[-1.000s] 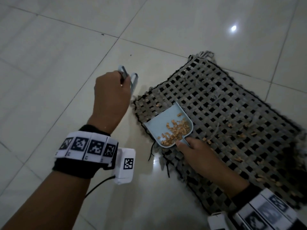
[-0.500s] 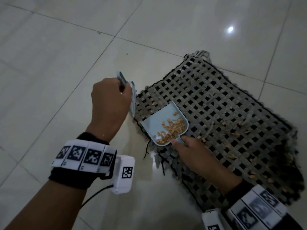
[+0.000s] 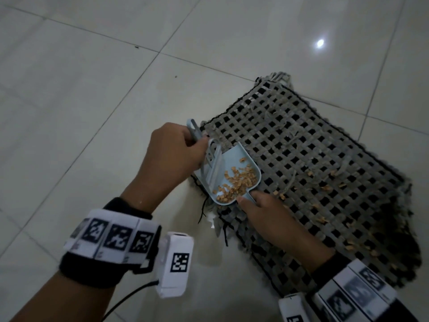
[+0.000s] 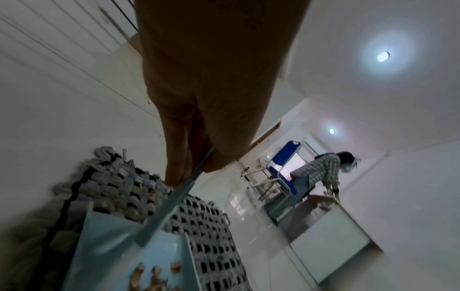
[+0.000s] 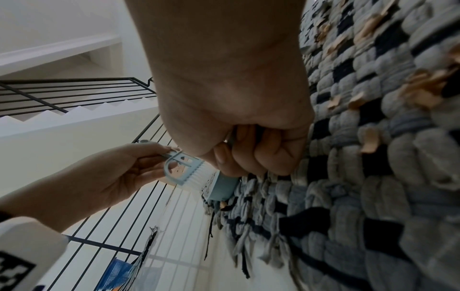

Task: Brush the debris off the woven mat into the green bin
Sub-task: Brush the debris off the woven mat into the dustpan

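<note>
A grey and black woven mat (image 3: 313,159) lies on the tiled floor, with tan debris bits (image 3: 325,188) scattered on it. My right hand (image 3: 262,210) grips the handle of a light blue dustpan (image 3: 232,163) that rests on the mat's near-left corner and holds a pile of tan debris (image 3: 239,184). My left hand (image 3: 176,154) holds a small light blue brush (image 3: 214,166), its head over the pan's left edge. The right wrist view shows the brush (image 5: 184,169) with white bristles against the dustpan (image 5: 221,187). The green bin is not in view.
Pale floor tiles (image 3: 92,89) surround the mat. A black metal railing (image 5: 74,94) and a staircase show in the right wrist view. In the left wrist view, a blue chair (image 4: 283,165) and another person (image 4: 321,173) stand far off.
My left hand has moved right with the brush, from beside the mat's corner to over the dustpan's left edge. The dustpan stays in my right hand on the mat.
</note>
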